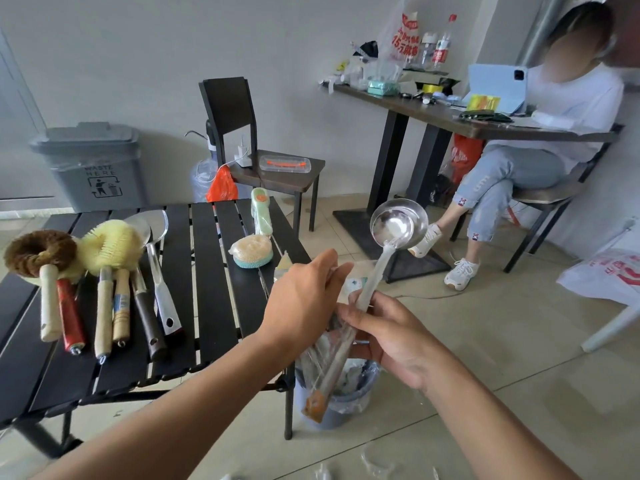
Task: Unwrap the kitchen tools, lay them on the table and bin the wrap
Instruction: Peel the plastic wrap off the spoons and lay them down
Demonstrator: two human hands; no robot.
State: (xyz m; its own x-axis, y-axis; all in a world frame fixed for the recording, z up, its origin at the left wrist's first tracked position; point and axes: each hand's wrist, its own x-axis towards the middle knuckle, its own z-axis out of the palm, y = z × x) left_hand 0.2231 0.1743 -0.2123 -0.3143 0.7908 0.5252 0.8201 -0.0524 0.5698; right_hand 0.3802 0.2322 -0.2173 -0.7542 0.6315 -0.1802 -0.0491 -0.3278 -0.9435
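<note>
I hold a steel ladle [398,223] upright to the right of the black slatted table [211,299], its bowl bare and its handle still in clear plastic wrap [329,362]. My right hand [384,334] grips the wrapped handle. My left hand [304,299] pinches the wrap beside it. A small blue bin [343,396] lined with plastic stands on the floor right under the ladle. On the table lie a brown brush [41,254], a yellow brush [110,244], several more handled tools, and a sponge [251,252] still in wrap.
A grey lidded waste bin [93,164] stands behind the table by the wall. A dark chair [263,168] holds a clear box. A person sits at a cluttered dark desk [460,119] on the right. A white bag [609,275] lies far right.
</note>
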